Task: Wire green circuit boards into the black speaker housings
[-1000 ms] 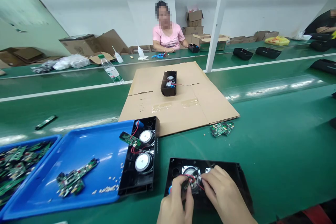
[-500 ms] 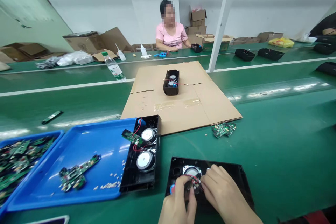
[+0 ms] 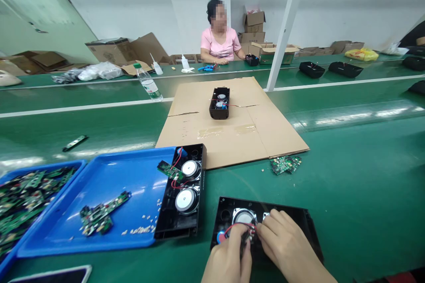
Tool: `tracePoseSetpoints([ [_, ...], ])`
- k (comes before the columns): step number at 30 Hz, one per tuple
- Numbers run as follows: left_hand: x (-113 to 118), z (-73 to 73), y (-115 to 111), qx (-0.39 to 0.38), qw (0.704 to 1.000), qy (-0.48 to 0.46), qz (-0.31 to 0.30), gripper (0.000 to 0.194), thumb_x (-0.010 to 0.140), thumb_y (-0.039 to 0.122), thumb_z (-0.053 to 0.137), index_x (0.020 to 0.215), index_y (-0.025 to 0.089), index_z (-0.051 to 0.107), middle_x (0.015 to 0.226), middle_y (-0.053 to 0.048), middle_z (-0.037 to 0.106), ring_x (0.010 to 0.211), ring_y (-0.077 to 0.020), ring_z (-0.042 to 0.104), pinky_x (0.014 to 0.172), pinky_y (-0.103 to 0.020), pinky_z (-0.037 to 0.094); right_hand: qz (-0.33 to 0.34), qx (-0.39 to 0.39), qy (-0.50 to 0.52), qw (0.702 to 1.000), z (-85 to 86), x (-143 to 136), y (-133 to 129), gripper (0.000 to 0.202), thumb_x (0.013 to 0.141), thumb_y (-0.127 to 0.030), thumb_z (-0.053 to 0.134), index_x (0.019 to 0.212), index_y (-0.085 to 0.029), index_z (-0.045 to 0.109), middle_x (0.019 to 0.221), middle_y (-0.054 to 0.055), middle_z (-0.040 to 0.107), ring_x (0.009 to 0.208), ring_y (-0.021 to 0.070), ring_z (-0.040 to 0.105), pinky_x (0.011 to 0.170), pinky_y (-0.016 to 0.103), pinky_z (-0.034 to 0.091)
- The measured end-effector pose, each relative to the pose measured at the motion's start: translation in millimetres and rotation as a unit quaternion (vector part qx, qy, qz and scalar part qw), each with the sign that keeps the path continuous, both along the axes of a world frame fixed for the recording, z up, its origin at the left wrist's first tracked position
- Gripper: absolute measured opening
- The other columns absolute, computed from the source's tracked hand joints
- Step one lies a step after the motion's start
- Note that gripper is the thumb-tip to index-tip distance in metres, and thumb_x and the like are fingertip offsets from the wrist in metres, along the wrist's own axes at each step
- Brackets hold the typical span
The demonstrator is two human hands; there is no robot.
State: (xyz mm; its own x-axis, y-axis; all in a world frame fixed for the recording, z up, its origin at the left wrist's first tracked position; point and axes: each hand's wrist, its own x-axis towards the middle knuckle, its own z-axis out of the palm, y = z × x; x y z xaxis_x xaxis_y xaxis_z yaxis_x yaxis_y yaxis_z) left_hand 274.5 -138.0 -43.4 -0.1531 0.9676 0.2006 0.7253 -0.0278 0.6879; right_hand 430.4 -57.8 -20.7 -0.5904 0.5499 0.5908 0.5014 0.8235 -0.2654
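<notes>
Left hand (image 3: 229,254) and right hand (image 3: 287,241), fingers pinched, apparently grip wires (image 3: 229,229) above the speaker housing (image 3: 217,221). This wire handling calls for steadiness.

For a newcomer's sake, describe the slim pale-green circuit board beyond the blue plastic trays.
At the green tabletop's left sit two shallow blue plastic trays. Just past their far rims lies one slim pale-green circuit board. Unlike the heaped green circuit boards inside them, it lies alone.

Left of the left hand (image 3: 229,252), we find the open speaker housing (image 3: 171,225) and the blue tray (image 3: 133,170) obstructing passage. Right of the right hand (image 3: 287,239), we can pass over green bench (image 3: 361,199); ahead of our grip, circuit boards (image 3: 284,165) obstruct.
</notes>
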Motion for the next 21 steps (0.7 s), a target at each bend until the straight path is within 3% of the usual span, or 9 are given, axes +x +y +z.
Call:
tracePoseSetpoints([
  [7,0,4.4,2,0.022,0.999,-0.006,-0.027,0.03,0.095,0.02,0.039,0.114,0.033,0.058,0.065,0.002,0.072,0.043,-0.0211,0.066,0.043,-0.027,0.047,0.029,0.003,0.001,1.0,-1.2,1,-2,0.03,0.102,-0.005,0.042,0.076,-0.017,0.053,0.07,0.001,0.051,0.065,0.0153,0.041,0.063,0.031,0.027],
  [12,-8,13.8,8,0.051,0.995,-0.021,-0.084,0.026,0.091,0.014,0.044,0.108,0.032,0.052,0.065,0.005,0.073,0.047,-0.0188,0.07,0.043,-0.024,0.046,0.054,-0.018,-0.005,0.998,-1.5,5,-1,0.029,0.105,-0.007,0.038,0.085,-0.017,0.058,0.074,0.002,0.055,0.066,0.0151,0.045,0.062,0.03,0.03],
  [16,-16,24.0,14,0.064,0.985,0.044,-0.151,0.029,0.087,0.005,0.044,0.103,0.029,0.051,0.063,0.005,0.073,0.044,-0.018,0.069,0.04,-0.024,0.042,0.061,-0.008,0.003,0.998,-0.7,6,-2,0.03,0.106,-0.009,0.037,0.085,-0.016,0.057,0.073,0.002,0.055,0.065,0.0151,0.045,0.061,0.03,0.031],
  [21,-16,10.3,13,0.095,0.987,0.007,-0.128,0.036,0.077,0.007,0.047,0.104,0.03,0.052,0.063,0.005,0.073,0.042,-0.0205,0.068,0.04,-0.027,0.041,0.042,-0.045,0.007,0.998,1.7,12,-1,0.022,0.108,-0.016,0.042,0.094,-0.017,0.059,0.077,0.001,0.06,0.068,0.0146,0.05,0.063,0.029,0.039],
])
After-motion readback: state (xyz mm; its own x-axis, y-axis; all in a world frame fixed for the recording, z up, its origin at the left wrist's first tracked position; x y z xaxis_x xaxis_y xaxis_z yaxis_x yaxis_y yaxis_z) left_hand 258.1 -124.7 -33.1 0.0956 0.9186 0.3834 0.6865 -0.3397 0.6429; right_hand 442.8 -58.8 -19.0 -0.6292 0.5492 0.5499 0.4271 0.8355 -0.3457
